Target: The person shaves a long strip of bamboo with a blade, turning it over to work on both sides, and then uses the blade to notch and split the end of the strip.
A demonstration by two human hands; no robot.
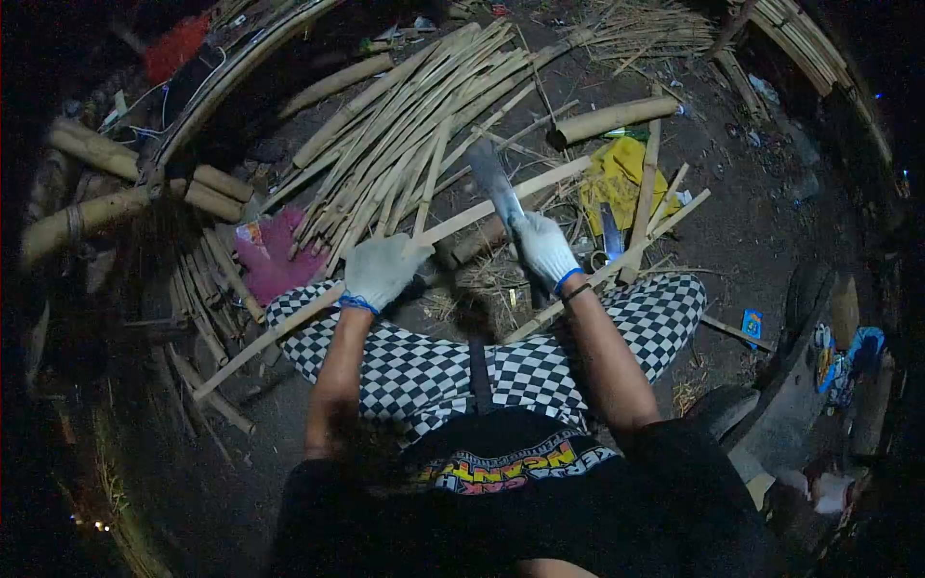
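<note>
A white glove with a blue cuff covers my left hand, which is closed round a long pale bamboo strip. The strip slants from the lower left, across my left knee, up to the yellow cloth. In my right hand, gloved the same way, is a broad-bladed knife, its fingers wrapped round the handle. The blade points up and to the left and crosses the strip just above my right hand. My glove hides the handle.
Split bamboo strips are piled ahead. A bamboo tube lies beyond the yellow cloth, on which a second blade rests. Pink cloth lies at left. Thick poles stand further left, and a blue packet is at right.
</note>
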